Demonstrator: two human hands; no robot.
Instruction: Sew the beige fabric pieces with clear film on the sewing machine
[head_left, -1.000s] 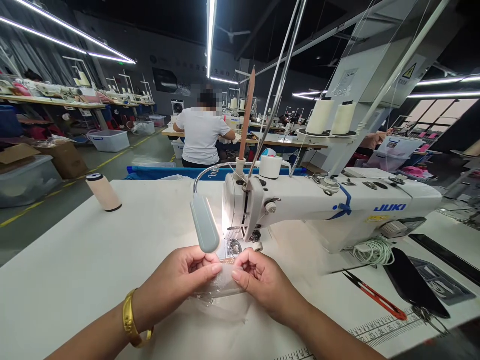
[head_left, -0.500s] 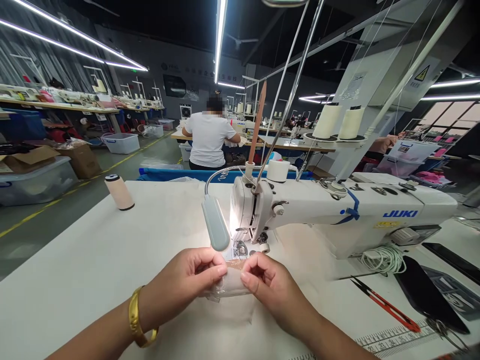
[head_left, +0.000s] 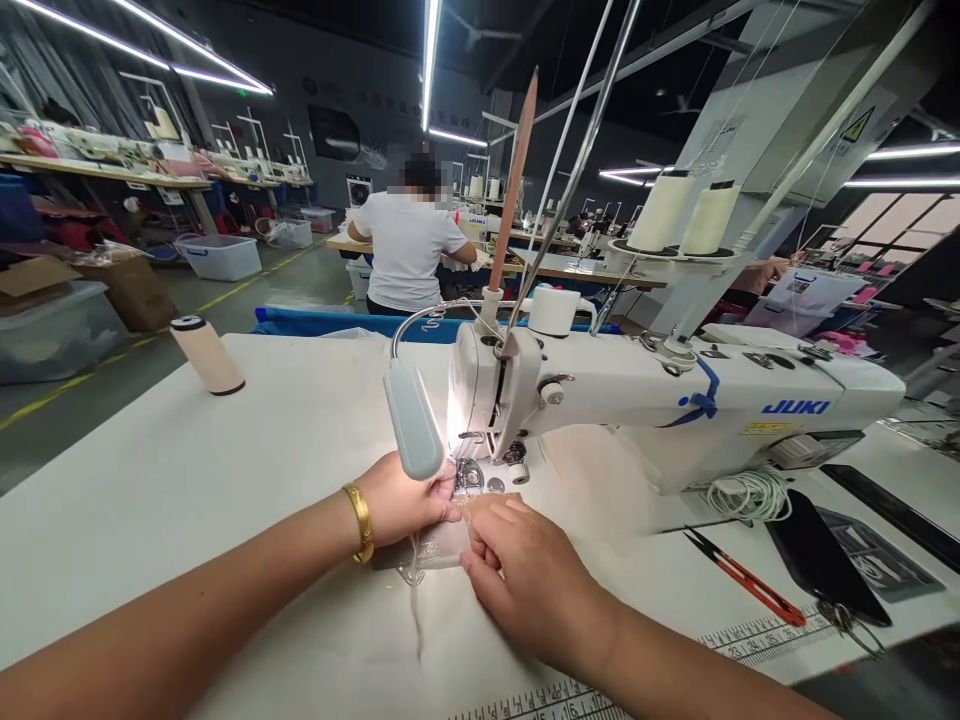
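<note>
A small piece of pale sheer fabric point(head_left: 431, 548) lies on the white table in front of the sewing machine point(head_left: 600, 390), with a thin strand trailing from it toward me. My left hand point(head_left: 409, 500), a gold bangle at its wrist, pinches the fabric's far edge close to the presser foot point(head_left: 470, 476). The machine's grey lamp point(head_left: 414, 425) partly covers that hand. My right hand point(head_left: 525, 560) is closed on the fabric's right side, fingers curled and thumb pressing toward the index finger.
A peach thread cone point(head_left: 208, 357) stands at the table's left. Red-handled thread snips point(head_left: 746, 575), a black phone point(head_left: 825, 555) and a coil of pale cord point(head_left: 748, 495) lie at the right. A printed ruler point(head_left: 757, 640) runs along the front. Ahead, a person in white point(head_left: 409, 250) sits.
My left hand has moved forward to the presser foot. The fabric now lies flatter on the table, its strand showing. My right hand has turned over the fabric, and the view has shifted slightly.
</note>
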